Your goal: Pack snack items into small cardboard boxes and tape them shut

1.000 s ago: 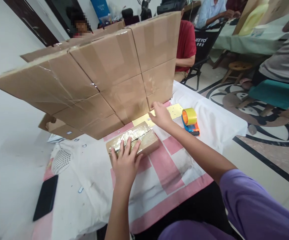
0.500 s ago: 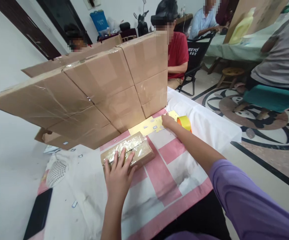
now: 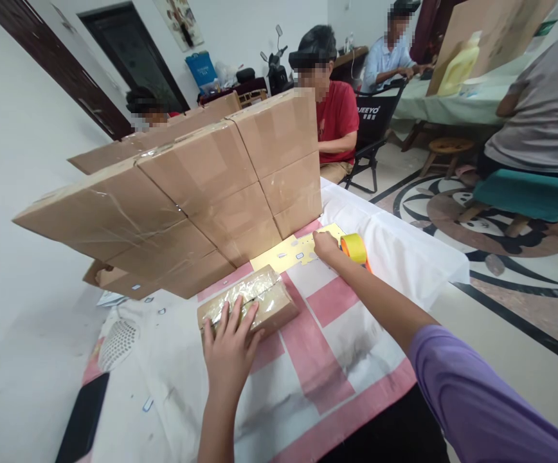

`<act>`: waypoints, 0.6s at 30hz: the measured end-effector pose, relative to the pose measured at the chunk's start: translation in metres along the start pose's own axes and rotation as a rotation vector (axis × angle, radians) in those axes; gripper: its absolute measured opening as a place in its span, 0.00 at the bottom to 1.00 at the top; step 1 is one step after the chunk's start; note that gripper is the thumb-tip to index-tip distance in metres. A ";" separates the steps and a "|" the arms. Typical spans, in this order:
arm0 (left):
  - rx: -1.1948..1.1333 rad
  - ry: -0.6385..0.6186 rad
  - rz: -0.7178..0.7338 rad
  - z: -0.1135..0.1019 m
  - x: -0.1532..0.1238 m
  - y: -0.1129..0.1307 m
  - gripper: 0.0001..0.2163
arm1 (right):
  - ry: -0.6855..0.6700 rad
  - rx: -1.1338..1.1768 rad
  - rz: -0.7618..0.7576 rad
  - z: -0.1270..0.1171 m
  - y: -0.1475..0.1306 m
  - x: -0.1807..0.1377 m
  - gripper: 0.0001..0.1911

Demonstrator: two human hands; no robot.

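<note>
My left hand lies with fingers spread over the top of a small brown cardboard box wrapped in shiny clear tape. My right hand reaches to the far right of the table, fingers curled together over a yellow sheet. What those fingers hold, if anything, is hidden. Just right of that hand sits a roll of yellow tape with orange on its lower edge, partly behind my wrist. Small grey and white paper pieces lie on the yellow sheet.
A wall of taped cardboard boxes stands across the table behind the small box. A black phone lies at the left on the tablecloth. Beyond the boxes, a person in red sits; others are at another table.
The camera view has tilted slightly upward and shifted left, so the room appears lower in the frame. My left hand stays on the box, and my right hand stays at the yellow sheet.
</note>
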State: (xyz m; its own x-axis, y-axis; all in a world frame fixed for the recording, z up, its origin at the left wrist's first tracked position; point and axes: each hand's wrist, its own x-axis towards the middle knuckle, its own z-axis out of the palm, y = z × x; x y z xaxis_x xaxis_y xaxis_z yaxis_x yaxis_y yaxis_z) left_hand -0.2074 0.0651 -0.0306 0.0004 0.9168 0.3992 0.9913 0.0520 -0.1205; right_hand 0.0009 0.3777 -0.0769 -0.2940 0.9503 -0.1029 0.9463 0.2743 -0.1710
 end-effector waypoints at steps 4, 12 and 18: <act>0.006 0.010 0.000 0.002 0.000 -0.001 0.21 | 0.079 -0.037 -0.136 0.001 -0.004 -0.002 0.19; 0.036 -0.017 -0.012 0.001 0.000 0.001 0.21 | 0.005 0.021 -0.380 0.018 -0.022 0.000 0.11; 0.056 -0.033 -0.012 -0.001 0.000 0.001 0.21 | 0.013 0.121 -0.391 0.027 -0.024 -0.003 0.17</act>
State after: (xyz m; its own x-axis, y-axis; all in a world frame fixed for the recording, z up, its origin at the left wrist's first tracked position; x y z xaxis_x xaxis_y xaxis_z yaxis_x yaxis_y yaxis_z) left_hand -0.2060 0.0651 -0.0300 -0.0168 0.9287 0.3705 0.9824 0.0843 -0.1667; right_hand -0.0243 0.3641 -0.0993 -0.6261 0.7798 0.0047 0.7408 0.5967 -0.3085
